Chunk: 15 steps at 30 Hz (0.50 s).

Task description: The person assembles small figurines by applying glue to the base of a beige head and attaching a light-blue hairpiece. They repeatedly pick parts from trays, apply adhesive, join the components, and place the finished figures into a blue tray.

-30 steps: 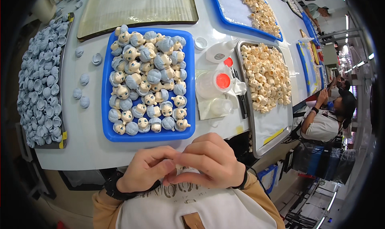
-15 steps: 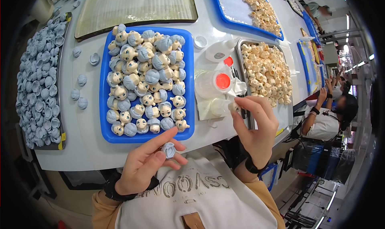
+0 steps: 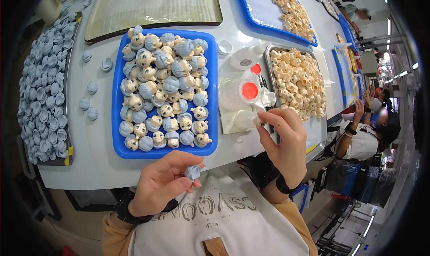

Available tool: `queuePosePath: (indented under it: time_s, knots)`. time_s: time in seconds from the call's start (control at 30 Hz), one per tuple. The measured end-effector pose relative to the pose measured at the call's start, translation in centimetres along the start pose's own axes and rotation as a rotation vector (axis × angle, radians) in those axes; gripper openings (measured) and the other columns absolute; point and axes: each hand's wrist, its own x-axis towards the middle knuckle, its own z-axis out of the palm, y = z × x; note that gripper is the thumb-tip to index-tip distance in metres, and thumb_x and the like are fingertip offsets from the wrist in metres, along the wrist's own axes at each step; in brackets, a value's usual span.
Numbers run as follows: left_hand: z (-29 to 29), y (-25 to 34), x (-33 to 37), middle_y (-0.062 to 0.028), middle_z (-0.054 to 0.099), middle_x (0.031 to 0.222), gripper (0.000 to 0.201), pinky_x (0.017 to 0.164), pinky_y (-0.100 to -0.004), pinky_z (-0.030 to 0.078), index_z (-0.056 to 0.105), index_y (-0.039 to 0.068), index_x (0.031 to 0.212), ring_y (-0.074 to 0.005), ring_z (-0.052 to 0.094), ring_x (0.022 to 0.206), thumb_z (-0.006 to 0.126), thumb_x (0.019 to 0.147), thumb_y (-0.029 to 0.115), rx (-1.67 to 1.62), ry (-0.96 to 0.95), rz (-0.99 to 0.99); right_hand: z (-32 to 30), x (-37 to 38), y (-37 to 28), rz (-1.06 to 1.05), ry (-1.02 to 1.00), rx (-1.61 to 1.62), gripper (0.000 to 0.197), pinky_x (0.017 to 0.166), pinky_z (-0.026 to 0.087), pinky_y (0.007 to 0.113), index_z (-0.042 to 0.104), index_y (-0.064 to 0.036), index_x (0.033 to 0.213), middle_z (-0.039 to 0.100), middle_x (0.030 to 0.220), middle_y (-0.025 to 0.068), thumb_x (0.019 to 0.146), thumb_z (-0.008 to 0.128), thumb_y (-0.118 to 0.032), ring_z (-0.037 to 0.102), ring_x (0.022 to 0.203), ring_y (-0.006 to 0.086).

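My left hand (image 3: 163,180) is closed round a small blue-grey doll hair piece (image 3: 193,172) just beyond the front edge of the table. Between the thumb and fingers of my right hand (image 3: 286,141) is a cream doll head piece (image 3: 258,121), mostly covered by the fingertips. It is at the end of a small translucent bottle (image 3: 244,120); whether they touch I cannot tell. Left of the bottle, a blue tray (image 3: 165,154) bears many doll heads with blue-grey hair pieces fitted. Right of it, a metal tray (image 3: 318,144) holds loose cream head pieces (image 3: 298,81).
Blue-grey hair pieces (image 3: 45,90) fill a tray at the far left, with several loose beside it. A white bottle (image 3: 244,58) and a red-topped jar (image 3: 233,93) stand between the trays. Farther back lie another blue tray (image 3: 251,18) and a pale tray (image 3: 152,9). Co-workers (image 3: 365,137) are at the right.
My left fingers have curled in, and the hair piece has turned over in them. My right hand has shifted slightly left, bringing the head piece to the small bottle's end.
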Motion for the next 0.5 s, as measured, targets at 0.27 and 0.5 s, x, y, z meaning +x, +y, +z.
queuePosePath:
  time_s: [0.27, 0.5]
  knots:
    - [-0.17, 0.1, -0.14, -0.0105, 0.054, 0.108, 0.035, 0.083, -0.0289, 0.047, 0.048, -0.005, 0.117, -0.0133, 0.054, 0.093, 0.053, 0.083, -0.001, -0.042, -0.015, -0.022, 0.35, -0.05, 0.05, 0.027, 0.029, 0.01, 0.024, 0.069, 0.043, 0.036, 0.061, -0.0015, 0.089, 0.059, 0.083, 0.0101, 0.066, 0.068, 0.0, 0.056, 0.078, 0.0273]
    - [-0.11, -0.21, -0.09, -0.0102, 0.054, 0.107, 0.035, 0.085, -0.0311, 0.048, 0.049, -0.004, 0.115, -0.0137, 0.054, 0.093, 0.055, 0.081, -0.002, -0.048, 0.003, 0.032, 0.27, 0.28, -0.14, -0.003, 0.011, 0.038, 0.022, 0.07, 0.043, 0.035, 0.061, -0.0017, 0.088, 0.06, 0.083, 0.0094, 0.067, 0.067, 0.0, 0.056, 0.077, 0.0267]
